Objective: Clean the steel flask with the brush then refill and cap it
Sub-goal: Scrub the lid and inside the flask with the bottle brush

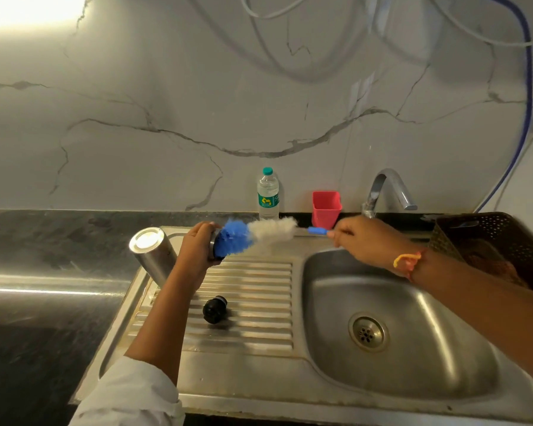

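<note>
My left hand [197, 245] grips the flask [154, 256], tilted over the drainboard [253, 330], mouth facing right. My right hand [362, 241] pinches the brush [271, 233] handle, blue bristles at the mouth. The cap [215, 309] sits on the drainboard, nearer me.

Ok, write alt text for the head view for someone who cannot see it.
A person's left hand grips a tilted steel flask while the right hand holds a blue-and-white brush, its blue tip at the flask's mouth. The black cap lies on the sink's drainboard; a water bottle, red cup and tap stand behind.
</note>
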Demonstrator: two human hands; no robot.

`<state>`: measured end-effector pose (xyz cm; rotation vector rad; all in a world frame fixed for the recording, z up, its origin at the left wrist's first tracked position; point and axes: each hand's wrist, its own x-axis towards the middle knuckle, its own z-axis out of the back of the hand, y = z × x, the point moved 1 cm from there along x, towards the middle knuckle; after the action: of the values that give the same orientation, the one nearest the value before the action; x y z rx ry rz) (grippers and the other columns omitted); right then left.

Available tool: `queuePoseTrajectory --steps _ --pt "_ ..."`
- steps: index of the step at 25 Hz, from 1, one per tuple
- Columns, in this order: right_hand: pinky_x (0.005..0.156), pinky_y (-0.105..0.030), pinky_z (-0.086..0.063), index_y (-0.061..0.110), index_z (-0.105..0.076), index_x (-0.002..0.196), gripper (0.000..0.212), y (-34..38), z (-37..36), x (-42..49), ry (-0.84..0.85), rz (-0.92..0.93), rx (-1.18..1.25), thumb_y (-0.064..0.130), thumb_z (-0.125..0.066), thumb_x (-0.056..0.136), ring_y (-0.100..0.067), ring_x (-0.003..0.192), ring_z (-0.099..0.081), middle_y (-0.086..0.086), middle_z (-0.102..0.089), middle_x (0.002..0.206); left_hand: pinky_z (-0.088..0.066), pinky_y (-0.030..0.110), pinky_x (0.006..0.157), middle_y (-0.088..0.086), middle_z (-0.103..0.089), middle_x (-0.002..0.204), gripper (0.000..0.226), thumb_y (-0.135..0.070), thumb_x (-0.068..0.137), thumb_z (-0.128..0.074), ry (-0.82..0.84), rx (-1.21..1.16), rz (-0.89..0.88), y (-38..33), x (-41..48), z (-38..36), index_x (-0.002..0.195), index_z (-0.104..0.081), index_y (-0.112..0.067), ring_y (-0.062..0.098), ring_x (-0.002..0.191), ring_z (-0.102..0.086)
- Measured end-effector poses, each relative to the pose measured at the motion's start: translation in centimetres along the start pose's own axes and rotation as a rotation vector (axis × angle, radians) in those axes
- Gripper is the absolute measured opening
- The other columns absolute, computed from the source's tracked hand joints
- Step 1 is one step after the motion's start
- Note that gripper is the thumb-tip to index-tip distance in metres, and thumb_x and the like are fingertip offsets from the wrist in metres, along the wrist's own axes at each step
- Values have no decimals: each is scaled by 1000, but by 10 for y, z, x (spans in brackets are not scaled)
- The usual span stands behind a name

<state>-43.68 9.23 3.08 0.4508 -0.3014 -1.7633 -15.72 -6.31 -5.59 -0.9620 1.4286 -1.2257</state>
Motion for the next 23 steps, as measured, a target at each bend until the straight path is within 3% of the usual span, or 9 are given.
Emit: queuePoseTrajectory --steps 5,8,10,11,13,16,19,21,23 --pt "56 -18 -35 26 -59 80 33 12 -37 -30 425 299 -125 43 -43 103 -5 59 -47 6 -52 68 -51 34 67 7 -59 85 17 -19 102 -48 -131 -152 -74 -10 12 -2 90 -60 -14 21 79 -60" --pt "52 -17 -37 29 -59 76 30 15 -9 -24 113 388 159 36 -48 102 -2 51 -47 7 -49 58 -52 29 62 5 -59 87 13 -15 103 -48 -121 -123 -89 -7 12 -1 97 -59 -11 17 77 -61" --pt "50 -18 -35 24 -62 76 32 0 1 -4 -157 222 176 35 -48 103 -4 50 -48 7 -51 58 -53 30 62 6 -62 95 15 -18 104 -47 -70 -24 -92 -7 11 -7 100 -61 -13 19 82 -63" --pt "52 -23 -36 20 -63 79 34 -6 -4 3 -137 103 85 36 -45 103 -5 54 -50 3 -55 63 -52 31 62 8 -62 96 17 -19 104 -47 -37 18 -107 -8 12 -11 99 -62 -15 22 83 -62" --pt "57 -26 -38 21 -62 84 35 -13 -29 1 130 -1 -147 38 -40 105 -13 66 -54 0 -60 75 -53 34 64 9 -63 93 18 -21 103 -48 -13 35 -134 -10 13 -16 96 -64 -16 24 81 -62" --pt "60 -18 -40 33 -55 75 32 4 -44 -32 351 290 -58 41 -43 104 -5 61 -53 11 -60 70 -56 35 69 10 -64 91 17 -22 99 -51 -91 -161 -144 -17 16 -11 97 -64 -12 22 82 -66" --pt "53 -13 -37 39 -54 73 30 4 -14 -30 55 480 143 32 -52 101 -1 54 -52 22 -57 60 -55 29 61 7 -63 88 17 -15 103 -48 -65 -94 -181 -21 19 -4 102 -63 -6 17 74 -67" --pt "47 -15 -31 30 -64 78 25 -9 1 -12 -254 351 141 34 -53 100 -6 49 -51 11 -52 52 -49 31 57 8 -61 89 18 -16 103 -47 -15 48 -181 -18 17 -9 102 -63 -8 20 71 -62" --pt "49 -23 -33 21 -66 83 30 -24 -4 3 -222 122 -10 37 -48 102 -8 51 -50 6 -54 59 -44 30 54 10 -61 84 19 -20 99 -49 56 142 -209 -17 14 -18 96 -65 -10 21 67 -56"
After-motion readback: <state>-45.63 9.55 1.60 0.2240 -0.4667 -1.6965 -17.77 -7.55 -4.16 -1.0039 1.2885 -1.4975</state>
